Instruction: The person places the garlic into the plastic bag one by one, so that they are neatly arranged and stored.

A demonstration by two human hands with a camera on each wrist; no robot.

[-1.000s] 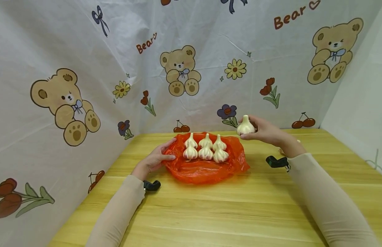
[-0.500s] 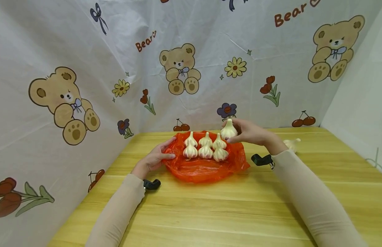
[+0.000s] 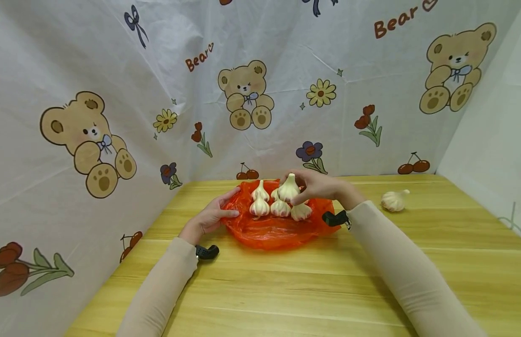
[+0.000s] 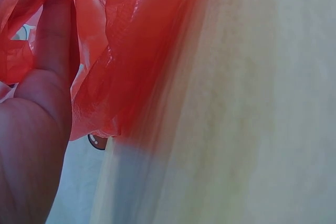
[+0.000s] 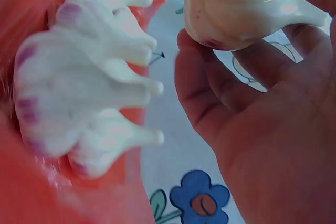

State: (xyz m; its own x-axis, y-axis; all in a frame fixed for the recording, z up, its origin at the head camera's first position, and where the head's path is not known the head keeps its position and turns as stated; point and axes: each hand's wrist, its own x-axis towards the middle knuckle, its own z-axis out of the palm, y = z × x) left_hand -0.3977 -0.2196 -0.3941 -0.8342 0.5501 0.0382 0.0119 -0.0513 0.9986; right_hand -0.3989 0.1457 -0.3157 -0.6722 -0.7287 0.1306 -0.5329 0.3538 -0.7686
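A red plastic bag [image 3: 264, 236] lies spread on the table with several garlic bulbs [image 3: 259, 207] standing in rows on it, stems up. My left hand [image 3: 210, 216] grips the bag's left edge; in the left wrist view the crumpled red film [image 4: 131, 66] wraps close about a digit. Above the bulbs, my right hand [image 3: 321, 185] holds another garlic bulb [image 3: 289, 188] upright between thumb and fingers. In the right wrist view that held bulb [image 5: 231, 9] hangs apart from the standing bulbs [image 5: 58, 98]. It partly hides the back bulbs in the head view.
One more garlic bulb [image 3: 393, 201] lies on its side on the wooden table [image 3: 260, 290], to the right of the bag. A white cloth printed with bears [image 3: 245, 96] hangs behind and at the left. A thin cord [image 3: 513, 224] lies by the right wall.
My right hand has carried the garlic bulb left and slightly down, from right of the bag to above the bulbs. The lying bulb has come into full view. My left hand has stayed put.
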